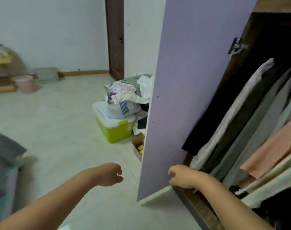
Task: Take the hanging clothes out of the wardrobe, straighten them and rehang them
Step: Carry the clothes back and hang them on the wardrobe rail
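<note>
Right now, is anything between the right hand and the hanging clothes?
Nothing visible blocks it. The purple door is swung open to the left of the right hand, and the hanging clothes lie exposed just beyond it.

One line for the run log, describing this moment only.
stage: wardrobe door open | left hand: loosely curled, empty | right hand: at door's lower edge, grip unclear | hanging clothes: on rail, untouched

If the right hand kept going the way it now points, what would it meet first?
Most likely the lilac wardrobe door: the right hand sits by its lower edge, loosely curled fingers aimed at the panel. Depth is unclear; it may already touch.
</note>
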A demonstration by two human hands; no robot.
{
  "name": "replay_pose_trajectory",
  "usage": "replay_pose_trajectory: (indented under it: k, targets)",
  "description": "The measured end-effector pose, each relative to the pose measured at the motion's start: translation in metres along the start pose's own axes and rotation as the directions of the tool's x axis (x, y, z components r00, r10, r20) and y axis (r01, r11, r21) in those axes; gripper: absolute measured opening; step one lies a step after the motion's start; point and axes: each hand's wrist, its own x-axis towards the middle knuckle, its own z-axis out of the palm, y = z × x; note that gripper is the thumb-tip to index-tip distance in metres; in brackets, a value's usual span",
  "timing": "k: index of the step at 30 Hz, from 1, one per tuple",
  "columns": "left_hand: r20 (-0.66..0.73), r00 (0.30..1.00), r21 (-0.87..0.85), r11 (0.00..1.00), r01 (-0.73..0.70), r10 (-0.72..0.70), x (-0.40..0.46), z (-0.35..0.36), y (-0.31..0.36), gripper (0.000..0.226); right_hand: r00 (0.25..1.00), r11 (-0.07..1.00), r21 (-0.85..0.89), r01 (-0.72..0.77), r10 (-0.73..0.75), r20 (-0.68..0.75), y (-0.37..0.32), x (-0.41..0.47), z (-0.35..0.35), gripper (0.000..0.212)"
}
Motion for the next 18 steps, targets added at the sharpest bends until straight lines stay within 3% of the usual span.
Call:
replay_pose_trajectory:
  k: [10,18]
  targets:
    - [-0.028,0.939,-0.161,0.929,0.333,-0.342,-0.121,0.035,-0.146,0.042,0.946,0.921,-0.230,0.315,-0.286,0.151,-0.159,0.022,0.054,0.044]
    - [0.030,0.860,-0.259,0.827,0.499,-0.509,-0.215,0.049,-0.290,0.038,0.874,0.812,-0.326,0.485,-0.437,0.211,-0.332,0.044,0.116,0.044]
